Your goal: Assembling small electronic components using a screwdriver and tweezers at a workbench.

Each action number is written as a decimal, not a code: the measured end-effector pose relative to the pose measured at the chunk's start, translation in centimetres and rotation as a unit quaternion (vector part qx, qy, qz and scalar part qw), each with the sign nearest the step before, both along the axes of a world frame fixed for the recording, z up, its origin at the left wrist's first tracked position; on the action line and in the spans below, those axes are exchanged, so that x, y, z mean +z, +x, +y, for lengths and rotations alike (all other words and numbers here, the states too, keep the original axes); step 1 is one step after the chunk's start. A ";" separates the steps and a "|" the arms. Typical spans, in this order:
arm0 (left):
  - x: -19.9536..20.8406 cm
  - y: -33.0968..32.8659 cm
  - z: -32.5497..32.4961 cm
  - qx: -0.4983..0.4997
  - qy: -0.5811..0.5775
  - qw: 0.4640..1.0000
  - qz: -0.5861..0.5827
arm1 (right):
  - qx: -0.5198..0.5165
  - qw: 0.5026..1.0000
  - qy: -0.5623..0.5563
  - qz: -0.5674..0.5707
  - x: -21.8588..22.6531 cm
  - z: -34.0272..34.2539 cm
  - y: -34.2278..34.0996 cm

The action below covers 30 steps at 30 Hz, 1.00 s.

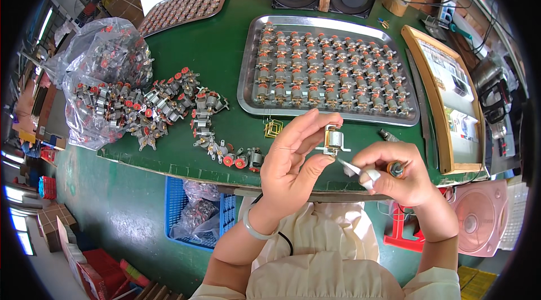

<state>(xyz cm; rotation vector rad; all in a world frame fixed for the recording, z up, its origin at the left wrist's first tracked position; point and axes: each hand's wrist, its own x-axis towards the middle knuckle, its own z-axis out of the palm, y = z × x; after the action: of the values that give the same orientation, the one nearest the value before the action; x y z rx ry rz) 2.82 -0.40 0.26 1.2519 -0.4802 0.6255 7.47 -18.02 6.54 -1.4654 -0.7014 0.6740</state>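
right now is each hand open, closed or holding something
Left hand: closed on a small red-ended solenoid.
Right hand: closed on a tool handle; white piece at fingertips unclear.

It's a workshop here, with little metal parts (pixel 314 76) in rows on trays (pixel 247 77) across the green table (pixel 191 46).

I see a silver, red-topped cylindrical metal part (pixel 335 140); at one o'clock, a silver rectangular metal tray (pixel 247 81) patterned with rows of red-dotted grey metal parts (pixel 297 96); at seven, a blue latticed plastic basket (pixel 173 204).
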 end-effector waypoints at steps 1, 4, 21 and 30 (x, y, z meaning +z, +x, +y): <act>-0.1 0.0 0.1 0.000 0.000 1.000 -0.001 | 0.022 0.997 -0.026 -0.070 0.0 -0.4 0.3; -0.4 -0.1 0.2 -0.016 -0.038 0.999 0.012 | 0.048 0.947 -0.156 -0.276 0.4 -0.7 0.9; 0.7 -0.3 -0.5 0.041 -0.027 0.994 0.098 | 0.003 0.895 -0.081 -0.439 1.2 2.8 3.2; 3.4 -2.6 2.2 0.023 -0.052 0.990 0.126 | -0.101 0.772 -0.245 -0.577 -1.4 11.2 19.3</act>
<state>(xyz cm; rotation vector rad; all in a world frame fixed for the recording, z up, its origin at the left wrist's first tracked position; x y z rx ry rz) 0.21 1.83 3.62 1.2259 -0.2063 0.5160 26.75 -6.79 5.18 -2.4023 -1.3167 -0.3698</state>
